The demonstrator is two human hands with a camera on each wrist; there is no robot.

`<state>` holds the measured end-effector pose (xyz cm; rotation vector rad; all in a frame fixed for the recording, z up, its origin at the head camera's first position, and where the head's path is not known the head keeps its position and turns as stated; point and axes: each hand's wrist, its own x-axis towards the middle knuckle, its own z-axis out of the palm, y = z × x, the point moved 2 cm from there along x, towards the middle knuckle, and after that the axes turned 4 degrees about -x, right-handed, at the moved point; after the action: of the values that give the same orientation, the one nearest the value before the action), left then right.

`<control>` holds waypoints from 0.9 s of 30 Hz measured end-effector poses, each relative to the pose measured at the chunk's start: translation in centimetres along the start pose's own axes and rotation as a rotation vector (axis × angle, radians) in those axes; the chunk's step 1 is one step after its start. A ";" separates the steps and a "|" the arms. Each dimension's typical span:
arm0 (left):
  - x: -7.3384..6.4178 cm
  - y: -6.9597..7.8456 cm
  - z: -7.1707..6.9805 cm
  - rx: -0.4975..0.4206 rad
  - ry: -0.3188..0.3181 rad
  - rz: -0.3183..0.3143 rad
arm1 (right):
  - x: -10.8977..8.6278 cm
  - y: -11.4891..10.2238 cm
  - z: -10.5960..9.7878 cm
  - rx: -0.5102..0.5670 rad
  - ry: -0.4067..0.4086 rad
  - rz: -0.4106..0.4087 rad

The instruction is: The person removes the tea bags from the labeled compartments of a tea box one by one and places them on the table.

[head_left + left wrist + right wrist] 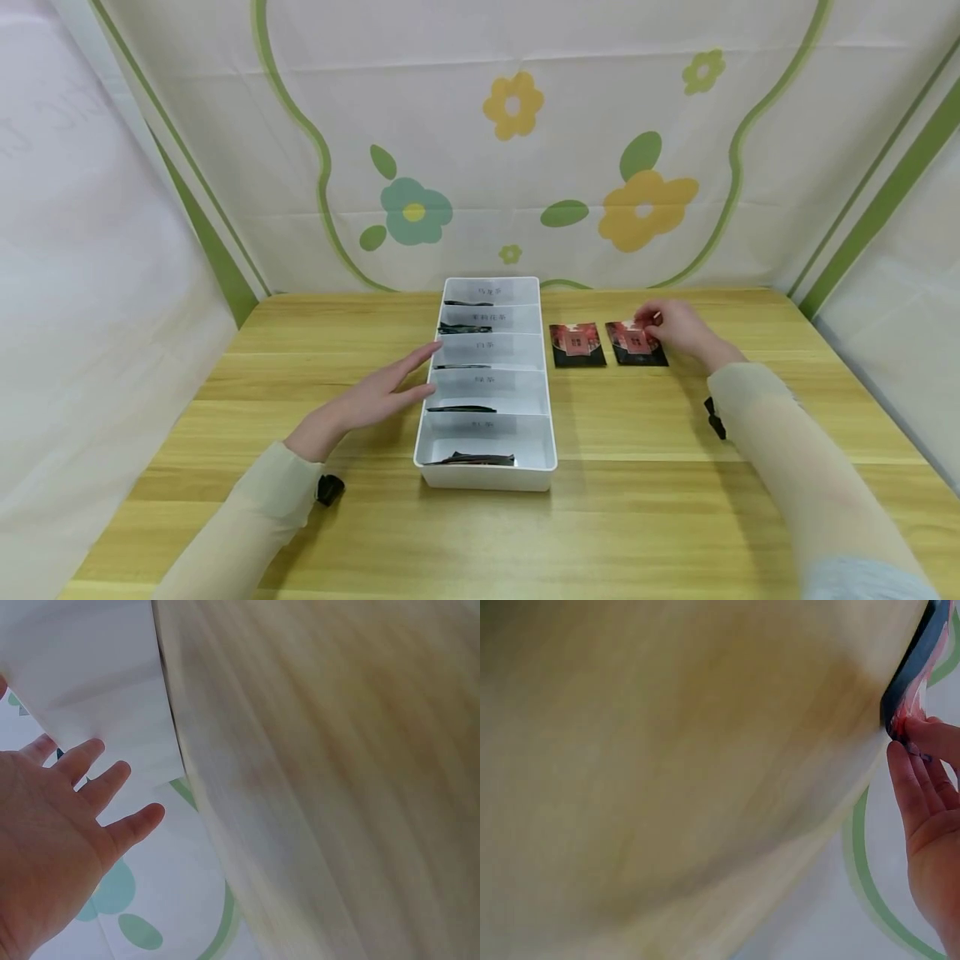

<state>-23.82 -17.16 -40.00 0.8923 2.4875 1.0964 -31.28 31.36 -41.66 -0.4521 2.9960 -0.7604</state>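
Note:
A white divided box (489, 478) stands lengthwise on the table, with dark sachets lying in its labelled compartments. At its left wall is my left hand (375, 398), fingers spread and straight, the tips at the rim; the left wrist view shows the same hand (56, 840) against the white side. Right of the box lie two red-and-black tea sachets, a left sachet (577, 345) and a right sachet (633, 348). My right hand (681, 329) pinches the upper right edge of the right sachet between thumb and fingers, which the right wrist view shows close up on the sachet (919, 671).
The wooden table (637, 517) reaches back to a flower-printed cloth wall (465, 125). White cloth sides close in at the left (112, 292) and right. A red-and-black sachet (480, 459) rests in the box's front compartment.

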 end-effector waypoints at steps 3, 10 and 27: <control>0.0 0.0 0.0 0.004 0.000 -0.001 | 0.0 0.1 0.1 0.010 0.002 0.019; 0.0 0.0 0.0 -0.002 -0.001 -0.007 | 0.0 0.2 0.2 -0.019 -0.008 0.049; -0.1 0.2 0.0 -0.006 -0.006 -0.015 | -1.2 -0.1 -0.4 -0.022 0.023 0.069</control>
<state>-23.63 -17.12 -39.83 0.8728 2.4811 1.0939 -30.17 31.75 -41.31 -0.3401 3.0266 -0.7325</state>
